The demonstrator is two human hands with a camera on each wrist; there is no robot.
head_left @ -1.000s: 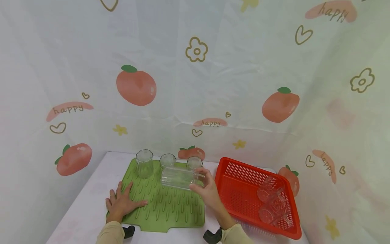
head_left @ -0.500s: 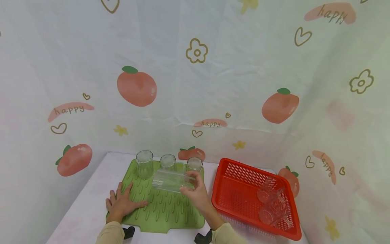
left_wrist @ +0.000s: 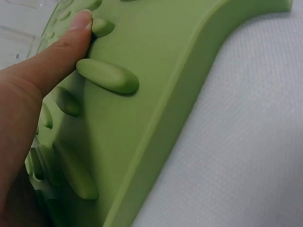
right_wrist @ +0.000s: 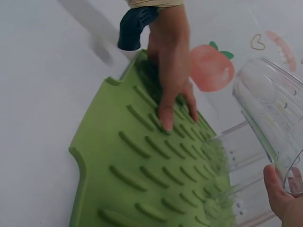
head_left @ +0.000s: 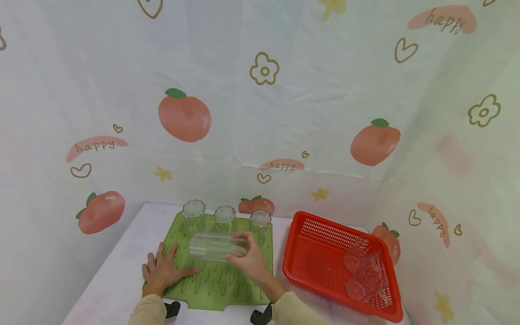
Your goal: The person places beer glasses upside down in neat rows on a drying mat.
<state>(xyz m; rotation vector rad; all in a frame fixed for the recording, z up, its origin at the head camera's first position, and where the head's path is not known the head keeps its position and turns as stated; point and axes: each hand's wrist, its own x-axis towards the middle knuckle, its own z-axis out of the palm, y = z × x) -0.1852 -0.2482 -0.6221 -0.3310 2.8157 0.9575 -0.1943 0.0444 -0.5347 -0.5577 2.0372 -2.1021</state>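
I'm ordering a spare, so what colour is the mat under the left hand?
Green; the mat shows best in the head view.

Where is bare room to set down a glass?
Free: the front of the green ridged mat, between left hand and right forearm; the left half of the red perforated basket. Crowded: the mat's back, with three clear standing glasses; the basket's right end, with more clear glasses.
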